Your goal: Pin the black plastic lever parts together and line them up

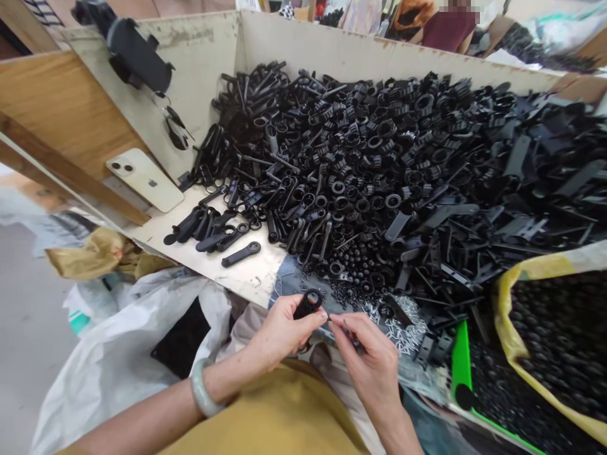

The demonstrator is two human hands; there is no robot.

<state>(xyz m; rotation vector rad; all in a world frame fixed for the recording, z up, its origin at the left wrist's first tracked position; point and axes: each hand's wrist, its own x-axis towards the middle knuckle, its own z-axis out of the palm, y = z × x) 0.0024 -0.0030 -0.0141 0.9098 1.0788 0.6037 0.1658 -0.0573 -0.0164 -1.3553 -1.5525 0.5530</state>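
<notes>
My left hand (284,332) is shut on a black plastic ring-headed part (308,303), held upright between thumb and fingers. My right hand (365,354) pinches a thin metal pin (328,318) whose tip is at the part's side, close to my left fingers. Just beyond my right hand lies a scatter of silver metal pins (398,325). A large heap of mixed black plastic parts (355,170) fills the bench (251,272) ahead of my hands. Several black handle-shaped pieces (241,254) lie apart on the bench's bare front corner.
A white phone (145,180) lies on the bench's left side beneath a black holder (137,57). A yellow-rimmed sack of black pieces (554,335) stands at right, beside a green strip (459,357). A white plastic bag (128,341) hangs at left. A person (448,25) sits beyond the far wall.
</notes>
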